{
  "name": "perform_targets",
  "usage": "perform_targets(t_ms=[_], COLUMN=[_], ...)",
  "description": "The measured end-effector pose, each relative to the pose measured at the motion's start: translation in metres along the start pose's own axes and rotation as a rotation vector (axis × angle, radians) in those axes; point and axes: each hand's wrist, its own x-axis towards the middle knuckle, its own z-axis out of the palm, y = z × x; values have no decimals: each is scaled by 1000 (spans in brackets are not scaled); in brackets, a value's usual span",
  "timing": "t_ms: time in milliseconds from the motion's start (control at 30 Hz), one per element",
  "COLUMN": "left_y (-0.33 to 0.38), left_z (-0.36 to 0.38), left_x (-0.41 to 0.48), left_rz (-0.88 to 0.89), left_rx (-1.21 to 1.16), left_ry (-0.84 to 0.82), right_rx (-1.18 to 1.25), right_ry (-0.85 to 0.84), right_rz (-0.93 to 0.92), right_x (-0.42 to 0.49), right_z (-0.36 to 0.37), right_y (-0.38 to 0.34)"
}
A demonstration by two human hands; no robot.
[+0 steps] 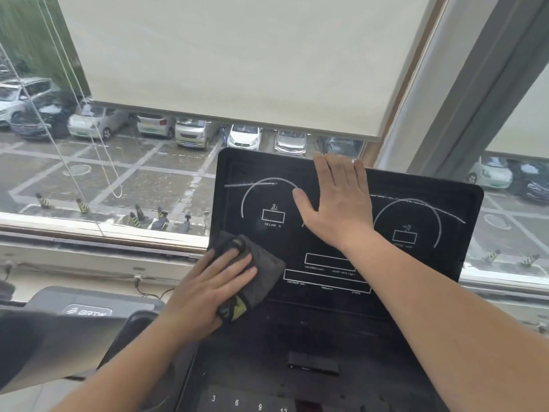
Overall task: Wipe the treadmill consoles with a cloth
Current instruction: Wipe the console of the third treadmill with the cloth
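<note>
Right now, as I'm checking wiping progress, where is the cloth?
In the head view, the cloth sits at the lower left corner of the console panel, pressed under the left hand, just below the INCLINE dial.

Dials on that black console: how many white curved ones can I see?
2. The left dial, marked incline, sits above the cloth; the right dial lies just past the right hand. That hand covers the middle of the console, so more markings may be hidden.

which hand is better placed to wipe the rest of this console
Left. The left hand presses the cloth on the console, lower left; the right hand lies bare and flat near its top edge, without a cloth.
</note>
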Motion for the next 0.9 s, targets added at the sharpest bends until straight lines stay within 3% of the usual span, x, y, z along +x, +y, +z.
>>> perform_targets(t_ms=[100, 233, 300, 467, 533, 633, 800, 900], left_y=[-17, 15, 36, 55, 46, 51, 102, 142], left_z=[-28, -19, -3, 16, 10, 7, 22, 28], left_x=[31, 52, 42, -3, -5, 3, 27, 59], left_rz=[-212, -478, -458, -155, -176, -391, -731, -621], left_rx=[-81, -284, -268, -97, -70, -119, -380, -417], left_ry=[96, 277, 298, 77, 119, 200, 331, 303], right_rx=[22, 17, 26, 74, 137, 288, 433, 504], right_ry=[15, 41, 37, -57, -78, -4, 90, 91], right_rz=[14, 3, -4, -31, -51, -59, 259, 551], right_x=[-1, 1, 0, 2, -7, -64, -174, -204], right_z=[2, 4, 4, -5, -11, -12, 19, 27], right_y=[-3, -1, 2, 5, 11, 22, 57, 82])
